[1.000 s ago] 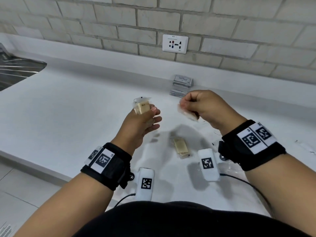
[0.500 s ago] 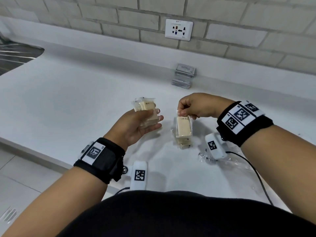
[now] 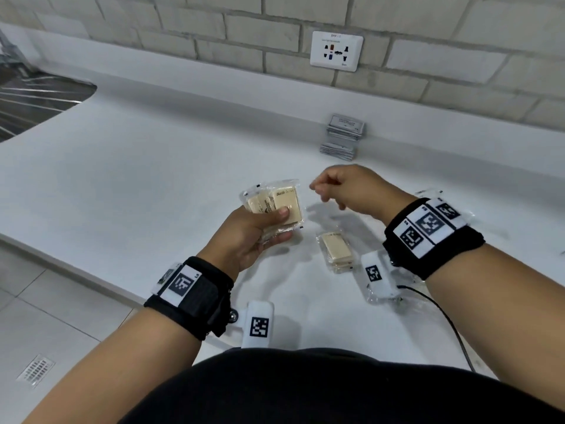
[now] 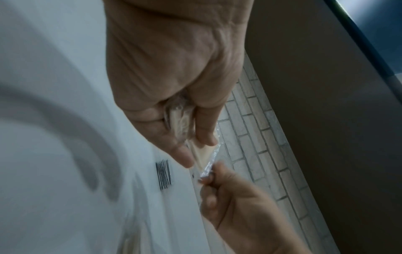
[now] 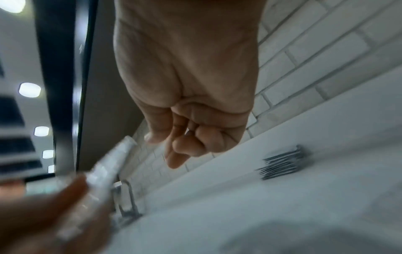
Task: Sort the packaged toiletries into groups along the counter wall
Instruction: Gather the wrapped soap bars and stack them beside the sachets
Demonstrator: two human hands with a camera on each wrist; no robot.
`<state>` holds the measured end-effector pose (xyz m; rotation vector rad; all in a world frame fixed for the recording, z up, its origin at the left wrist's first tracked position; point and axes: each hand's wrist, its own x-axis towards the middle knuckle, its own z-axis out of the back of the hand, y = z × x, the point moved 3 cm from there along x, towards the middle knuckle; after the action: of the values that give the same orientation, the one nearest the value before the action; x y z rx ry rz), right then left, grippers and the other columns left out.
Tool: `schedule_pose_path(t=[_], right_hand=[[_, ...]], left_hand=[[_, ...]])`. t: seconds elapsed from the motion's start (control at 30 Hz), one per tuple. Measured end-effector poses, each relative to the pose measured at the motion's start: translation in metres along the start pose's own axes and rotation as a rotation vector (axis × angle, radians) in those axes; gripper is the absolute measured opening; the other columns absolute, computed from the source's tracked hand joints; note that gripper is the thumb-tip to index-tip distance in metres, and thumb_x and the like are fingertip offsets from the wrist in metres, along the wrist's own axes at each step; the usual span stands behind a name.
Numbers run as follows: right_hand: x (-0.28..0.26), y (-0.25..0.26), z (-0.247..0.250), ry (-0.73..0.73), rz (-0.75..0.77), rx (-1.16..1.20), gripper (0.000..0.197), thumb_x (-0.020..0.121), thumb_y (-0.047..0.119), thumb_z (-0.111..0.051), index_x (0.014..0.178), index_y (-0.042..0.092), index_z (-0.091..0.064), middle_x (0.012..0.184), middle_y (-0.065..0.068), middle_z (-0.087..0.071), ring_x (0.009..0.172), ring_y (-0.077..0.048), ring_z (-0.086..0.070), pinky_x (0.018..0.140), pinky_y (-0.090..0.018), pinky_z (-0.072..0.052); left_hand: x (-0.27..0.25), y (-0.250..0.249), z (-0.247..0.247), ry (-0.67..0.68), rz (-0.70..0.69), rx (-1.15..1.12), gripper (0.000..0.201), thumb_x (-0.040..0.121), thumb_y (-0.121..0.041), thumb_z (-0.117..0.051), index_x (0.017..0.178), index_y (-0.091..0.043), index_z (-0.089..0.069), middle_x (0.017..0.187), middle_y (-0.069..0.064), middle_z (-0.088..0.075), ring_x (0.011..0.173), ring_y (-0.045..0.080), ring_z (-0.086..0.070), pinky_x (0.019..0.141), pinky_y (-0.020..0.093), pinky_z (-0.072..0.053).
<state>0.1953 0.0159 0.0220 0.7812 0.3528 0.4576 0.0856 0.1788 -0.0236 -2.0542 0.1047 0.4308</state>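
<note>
Half a second ago the right hand (image 3: 348, 191) was pinching a wrapped soap bar above the bench (image 3: 122, 185); now that bar sits fanned on top of the soap bars (image 3: 276, 206) held in the left hand (image 3: 244, 240), and the right hand has come away beside them, its fingers curled and holding nothing. From the head view, the left thumb lies across the front of the held soaps, and the other left fingers (image 3: 276, 240) wrap underneath; how many bars are in the bunch is hard to count because they overlap. The top bar stands with its long axis pointing away from the person, its printed label at the far end. A small pile of loose soap bars (image 3: 336, 250) lies on the bench near the right wrist, long axis also running away and slightly left; its lower end is partly covered by the wrist camera. Clear wrappers at the right edge are cut off by the right wristband. A stack of grey sachets (image 3: 344, 136) leans against the wall under the outlet (image 3: 336, 51). In the left wrist view, the soaps show edge-on between thumb and fingers, and the right fingertips (image 4: 208, 178) are just at the wrapper's corner; whether they touch it cannot be told. The right wrist view is blurred: the right fingers are folded into the palm, the held soaps are a pale smear at lower left, and the sachet stack appears on the bench at right.
</note>
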Motion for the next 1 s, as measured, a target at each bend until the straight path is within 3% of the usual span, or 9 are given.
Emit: schedule_pose_path(t=[0.13, 0.23, 0.33, 0.4, 0.5, 0.57, 0.63, 0.8, 1.0], right_hand=[[-0.012, 0.019, -0.008, 0.020, 0.001, 0.320, 0.019, 0.084, 0.020, -0.072, 0.101, 0.015, -0.067, 0.079, 0.002, -0.068, 0.057, -0.012, -0.056, 0.049, -0.020, -0.042], [-0.014, 0.022, -0.010, -0.049, 0.093, 0.170, 0.029, 0.077, 0.023, -0.079, 0.104, 0.022, -0.070, 0.084, 0.010, -0.064, 0.062, 0.005, -0.055, 0.064, -0.013, -0.042], [-0.014, 0.032, -0.010, -0.013, 0.119, -0.023, 0.008, 0.077, 0.021, -0.077, 0.084, 0.018, -0.074, 0.077, 0.011, -0.066, 0.070, 0.001, -0.057, 0.073, -0.022, -0.046], [-0.014, 0.040, -0.004, -0.040, 0.110, -0.106, 0.006, 0.079, 0.020, -0.074, 0.074, 0.019, -0.070, 0.071, 0.011, -0.064, 0.066, -0.002, -0.056, 0.064, -0.022, -0.044], [-0.015, 0.044, 0.009, -0.016, 0.094, 0.266, 0.020, 0.082, 0.006, -0.066, 0.067, 0.018, -0.062, 0.062, 0.007, -0.059, 0.055, -0.004, -0.050, 0.052, -0.019, -0.037], [-0.015, 0.044, 0.016, -0.034, 0.065, 0.206, 0.020, 0.082, 0.004, -0.063, 0.067, 0.017, -0.060, 0.063, 0.005, -0.057, 0.057, -0.006, -0.048, 0.054, -0.021, -0.038], [-0.013, 0.040, 0.016, -0.046, 0.040, 0.082, 0.017, 0.082, 0.007, -0.064, 0.068, 0.016, -0.061, 0.063, 0.006, -0.057, 0.057, -0.007, -0.048, 0.055, -0.022, -0.038], [-0.010, 0.032, 0.008, -0.010, -0.010, 0.169, 0.011, 0.080, 0.012, -0.071, 0.071, 0.013, -0.064, 0.063, 0.002, -0.059, 0.057, -0.010, -0.048, 0.052, -0.024, -0.035], [-0.010, 0.030, 0.010, -0.010, 0.018, 0.389, 0.009, 0.081, 0.010, -0.074, 0.087, 0.013, -0.068, 0.067, 0.001, -0.064, 0.059, -0.013, -0.056, 0.052, -0.024, -0.046]], left_hand=[[0.001, 0.001, -0.008, 0.001, -0.041, 0.054, 0.014, 0.084, -0.002, -0.066, 0.095, -0.010, -0.068, 0.086, 0.003, -0.073, 0.075, 0.019, -0.071, 0.065, 0.029, -0.059], [0.001, -0.002, -0.013, 0.031, -0.076, 0.202, 0.016, 0.083, -0.005, -0.069, 0.098, -0.008, -0.066, 0.086, 0.004, -0.070, 0.078, 0.019, -0.069, 0.066, 0.028, -0.057], [0.001, -0.003, -0.014, 0.057, -0.105, 0.324, 0.016, 0.085, -0.011, -0.069, 0.101, -0.006, -0.065, 0.089, 0.008, -0.067, 0.083, 0.022, -0.067, 0.067, 0.027, -0.058], [0.001, -0.005, -0.013, 0.041, -0.111, 0.285, 0.012, 0.089, -0.019, -0.065, 0.098, -0.011, -0.065, 0.091, 0.006, -0.066, 0.085, 0.021, -0.066, 0.068, 0.028, -0.058], [0.002, -0.011, -0.005, -0.052, -0.098, 0.151, 0.018, 0.095, -0.032, -0.056, 0.094, -0.015, -0.062, 0.090, 0.000, -0.066, 0.081, 0.018, -0.069, 0.068, 0.028, -0.058], [0.003, -0.014, 0.001, -0.081, -0.098, 0.099, 0.022, 0.097, -0.035, -0.053, 0.091, -0.016, -0.061, 0.088, -0.001, -0.066, 0.080, 0.017, -0.070, 0.068, 0.028, -0.058], [0.003, -0.015, 0.003, -0.069, -0.099, 0.091, 0.021, 0.097, -0.033, -0.053, 0.090, -0.016, -0.061, 0.087, -0.001, -0.066, 0.080, 0.016, -0.069, 0.068, 0.028, -0.058], [-0.001, -0.012, -0.013, 0.064, -0.098, 0.161, 0.014, 0.092, -0.027, -0.059, 0.099, -0.015, -0.063, 0.093, -0.001, -0.067, 0.083, 0.017, -0.066, 0.075, 0.031, -0.056], [0.001, -0.004, -0.027, 0.079, -0.097, 0.206, 0.026, 0.086, -0.006, -0.066, 0.112, -0.004, -0.062, 0.087, 0.005, -0.069, 0.076, 0.015, -0.069, 0.063, 0.024, -0.057]])
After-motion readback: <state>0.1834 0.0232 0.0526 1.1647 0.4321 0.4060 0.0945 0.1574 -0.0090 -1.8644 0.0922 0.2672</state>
